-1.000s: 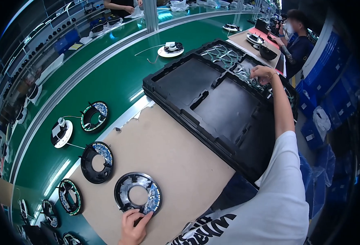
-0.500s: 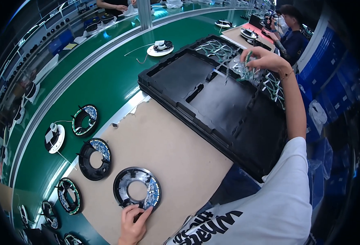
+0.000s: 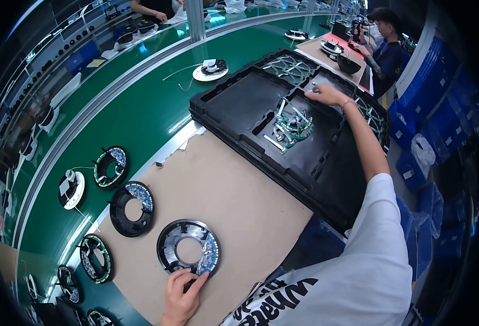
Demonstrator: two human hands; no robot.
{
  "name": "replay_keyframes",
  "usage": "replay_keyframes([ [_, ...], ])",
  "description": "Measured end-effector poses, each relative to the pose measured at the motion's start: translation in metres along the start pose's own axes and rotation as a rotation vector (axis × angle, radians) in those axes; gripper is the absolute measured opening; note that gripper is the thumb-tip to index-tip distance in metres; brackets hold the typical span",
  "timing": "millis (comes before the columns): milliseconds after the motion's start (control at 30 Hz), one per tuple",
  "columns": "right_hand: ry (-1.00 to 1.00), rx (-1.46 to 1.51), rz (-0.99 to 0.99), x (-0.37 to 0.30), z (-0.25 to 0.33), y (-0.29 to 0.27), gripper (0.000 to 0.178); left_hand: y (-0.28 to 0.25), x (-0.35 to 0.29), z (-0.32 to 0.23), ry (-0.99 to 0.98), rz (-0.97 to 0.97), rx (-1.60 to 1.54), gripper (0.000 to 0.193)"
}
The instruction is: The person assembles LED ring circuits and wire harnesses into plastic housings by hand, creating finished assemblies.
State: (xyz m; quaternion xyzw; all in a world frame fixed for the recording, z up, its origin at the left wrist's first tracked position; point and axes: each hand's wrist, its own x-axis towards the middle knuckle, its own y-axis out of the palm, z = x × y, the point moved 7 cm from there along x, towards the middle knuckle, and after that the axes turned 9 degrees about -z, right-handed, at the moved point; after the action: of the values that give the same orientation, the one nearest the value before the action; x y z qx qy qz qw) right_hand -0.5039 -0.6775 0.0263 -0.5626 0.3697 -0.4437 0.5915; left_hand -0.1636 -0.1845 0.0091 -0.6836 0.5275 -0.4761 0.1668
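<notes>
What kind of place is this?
Likely an electronics assembly line: a long green bench, black ring housings fitted with circuit boards, and a compartmented black tray holding green-and-white strips.

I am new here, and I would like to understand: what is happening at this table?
A person's left hand touches the near edge of a black ring lying on a brown sheet. The right hand reaches over a black tray, with a small white piece at its fingertips; whether it grips it, I cannot tell. Green and white strips lie heaped in one tray compartment. More rings lie left of the first one.
</notes>
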Motion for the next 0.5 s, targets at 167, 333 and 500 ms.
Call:
replay_keyframes([
  [167,0.204,-0.046,-0.008,-0.018,-0.025,0.007,0.075,0.005,0.003,0.004,-0.003,0.013,-0.027,0.042],
  [333,0.083,0.089,-0.052,-0.016,-0.043,0.013,0.065,0.007,0.002,0.003,-0.011,0.030,-0.058,0.040],
  [500,0.034,0.098,-0.140,-0.012,-0.043,-0.001,0.056,0.013,0.010,0.004,-0.012,0.023,-0.056,0.042],
])
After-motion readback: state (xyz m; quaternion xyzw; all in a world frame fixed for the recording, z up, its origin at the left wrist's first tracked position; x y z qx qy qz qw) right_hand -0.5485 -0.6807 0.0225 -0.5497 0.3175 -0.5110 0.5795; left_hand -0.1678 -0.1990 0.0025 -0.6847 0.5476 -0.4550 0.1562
